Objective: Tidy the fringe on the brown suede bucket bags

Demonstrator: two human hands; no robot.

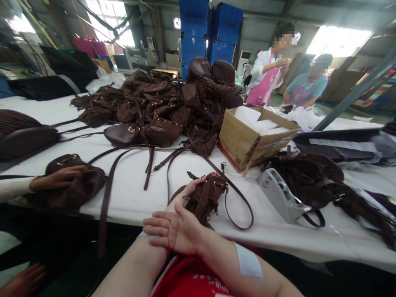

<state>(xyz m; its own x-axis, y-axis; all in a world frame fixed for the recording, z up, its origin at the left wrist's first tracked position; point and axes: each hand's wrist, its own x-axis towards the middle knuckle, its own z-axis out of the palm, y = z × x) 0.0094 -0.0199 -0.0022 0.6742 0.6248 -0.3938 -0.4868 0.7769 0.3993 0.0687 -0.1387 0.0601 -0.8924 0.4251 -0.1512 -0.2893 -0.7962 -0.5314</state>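
One brown bag (208,197), shaggy with fringe, against left hand (191,190).

Left hand (192,188) against a fringed brown bag (212,193); right hand (176,229) spread over the left forearm (136,258); cardboard box (236,142) beyond.

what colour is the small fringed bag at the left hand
The fringed bag is dark brown; head view.

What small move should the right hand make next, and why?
Perhaps bring the right hand to the fringed bag that the left hand touches: the right hand is open and looks empty, so it could steady the bag.
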